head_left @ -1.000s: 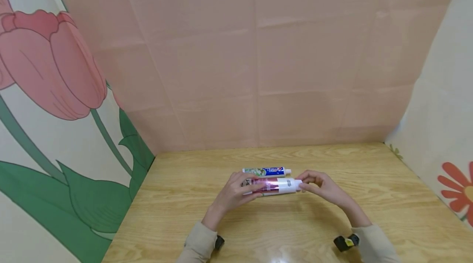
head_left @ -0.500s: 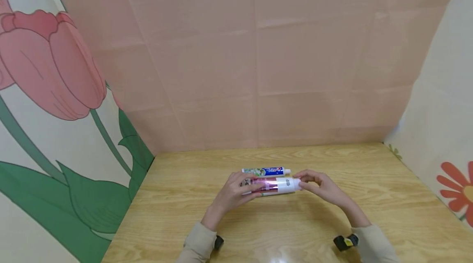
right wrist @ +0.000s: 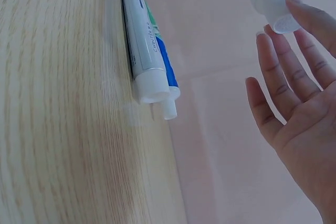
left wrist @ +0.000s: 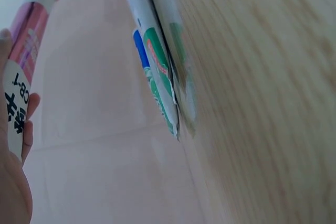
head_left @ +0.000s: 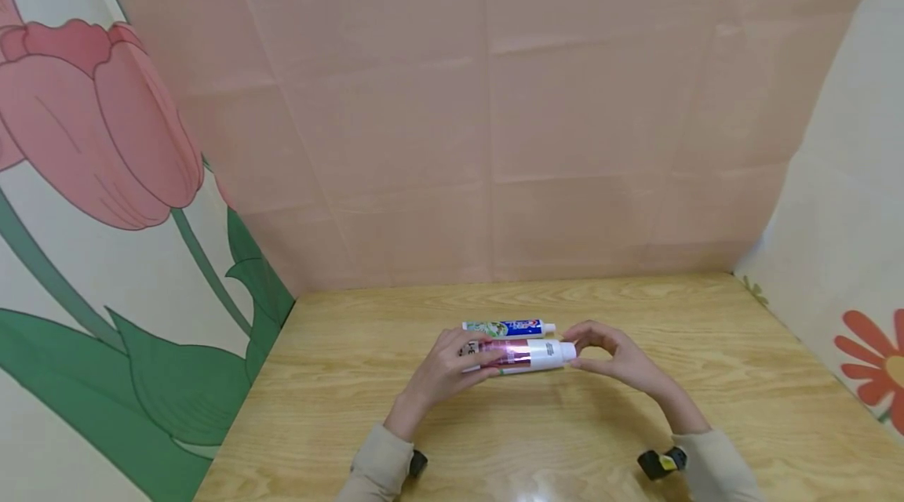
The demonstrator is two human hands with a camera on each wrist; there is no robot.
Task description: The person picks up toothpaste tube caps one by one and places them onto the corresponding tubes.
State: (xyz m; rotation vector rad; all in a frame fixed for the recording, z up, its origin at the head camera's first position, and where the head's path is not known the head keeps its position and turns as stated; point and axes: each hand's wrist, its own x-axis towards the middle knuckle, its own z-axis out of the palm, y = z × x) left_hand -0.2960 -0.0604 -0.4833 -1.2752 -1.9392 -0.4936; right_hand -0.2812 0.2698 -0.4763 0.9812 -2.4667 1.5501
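Note:
My left hand (head_left: 446,365) grips a pink and white toothpaste tube (head_left: 544,353) from its left end, thumb and fingers on either side. In the left wrist view the tube (left wrist: 31,30) is off the table, its black lettering near my palm. At its right end is a white cap (head_left: 568,352). My right hand (head_left: 616,357) holds that cap lightly between thumb and fingertips; in the right wrist view the thumb (right wrist: 307,11) lies on the cap (right wrist: 285,22) and the other fingers are spread.
Behind the held tube, a blue and green toothpaste tube (head_left: 519,328) lies on the wooden table (head_left: 339,376). A white and green tube (right wrist: 144,45) lies beside it, mostly hidden from the head view. A pink cloth (head_left: 487,133) hangs behind the table.
My right thumb and fingers have shifted around the cap and spread a little wider, showing more of it. My left hand and the tube have stayed nearly in place.

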